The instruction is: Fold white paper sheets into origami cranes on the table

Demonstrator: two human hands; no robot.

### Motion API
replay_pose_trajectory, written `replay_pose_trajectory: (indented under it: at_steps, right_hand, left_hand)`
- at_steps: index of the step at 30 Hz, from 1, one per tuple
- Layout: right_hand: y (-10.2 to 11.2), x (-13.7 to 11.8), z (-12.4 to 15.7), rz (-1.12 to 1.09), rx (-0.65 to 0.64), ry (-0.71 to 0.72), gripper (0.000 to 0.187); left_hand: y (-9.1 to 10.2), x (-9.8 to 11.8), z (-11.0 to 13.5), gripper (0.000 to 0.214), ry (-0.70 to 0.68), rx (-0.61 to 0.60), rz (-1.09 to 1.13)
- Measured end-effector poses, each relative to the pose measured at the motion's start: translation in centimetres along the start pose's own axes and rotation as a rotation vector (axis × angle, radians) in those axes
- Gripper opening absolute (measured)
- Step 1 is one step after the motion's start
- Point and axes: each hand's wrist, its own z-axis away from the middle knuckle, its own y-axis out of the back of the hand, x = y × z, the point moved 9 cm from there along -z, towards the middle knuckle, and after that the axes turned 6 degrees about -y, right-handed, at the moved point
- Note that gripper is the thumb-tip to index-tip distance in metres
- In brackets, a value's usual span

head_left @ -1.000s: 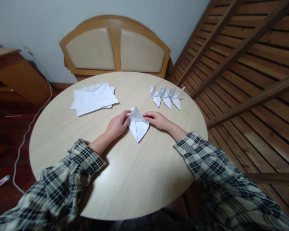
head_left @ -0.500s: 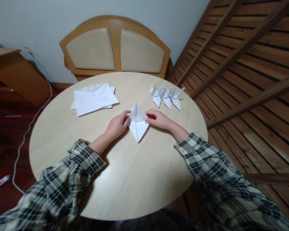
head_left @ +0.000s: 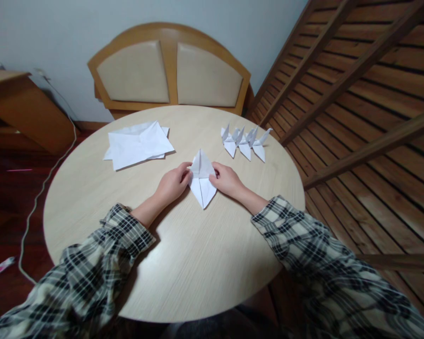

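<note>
A folded sheet of white paper [head_left: 202, 181], diamond-shaped with a crease across its middle and a slit down its lower half, is at the centre of the round table [head_left: 183, 263]. My left hand [head_left: 174, 182] pinches its left edge between thumb and fingers. On the opposite edge, my right hand [head_left: 226, 179] grips the paper with the thumb on top. The fingertips behind the paper are hidden on both sides. Folded paper cranes [head_left: 245, 143] stand in a row at the table's back right.
A stack of white paper sheets [head_left: 137, 143] lies at the back left of the table. Beyond the table stands a padded wooden headboard [head_left: 173, 66]. Slatted wood [head_left: 367, 117] rises along the right side. A white cable [head_left: 42, 188] runs over the floor at left.
My right hand has shifted slightly left and its thumb presses lower on the paper's edge. The paper's right side is drawn in a little, so it looks narrower. My left hand is nearly still.
</note>
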Motion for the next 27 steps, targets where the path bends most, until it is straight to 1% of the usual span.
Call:
replay_pose_trajectory:
  at_steps: [7,11,14,18,21,23,27]
  right_hand:
    - [-0.2,0.1,0.2,0.097,0.058,-0.074,0.017]
    - [-0.1,0.3,0.2,0.09,0.088,-0.093,0.018]
    - [-0.1,0.5,0.2,-0.027,0.067,-0.091,0.017]
    - [-0.4,0.8,0.0,-0.345,-0.014,-0.089,0.02]
    - [-1.2,1.2,-0.3,-0.544,-0.096,-0.129,0.025]
    - [-1.4,1.4,-0.5,-0.585,-0.127,-0.151,0.026]
    - [-1.6,1.5,-0.6,-0.549,-0.158,-0.129,0.027]
  left_hand:
    - [0.1,0.2,0.0,0.034,-0.024,0.013,0.008]
    - [0.0,0.0,0.0,0.035,-0.015,0.008,0.007]
    - [0.0,-0.1,0.0,0.034,-0.016,0.019,0.008]
    - [0.0,-0.1,0.0,0.034,-0.024,0.027,0.01]
    - [0.0,-0.1,0.0,0.035,-0.019,0.022,0.015]
    - [0.0,-0.1,0.0,0.035,-0.013,0.016,0.023]
    - [0.0,0.1,0.0,0.035,-0.022,0.014,0.023]
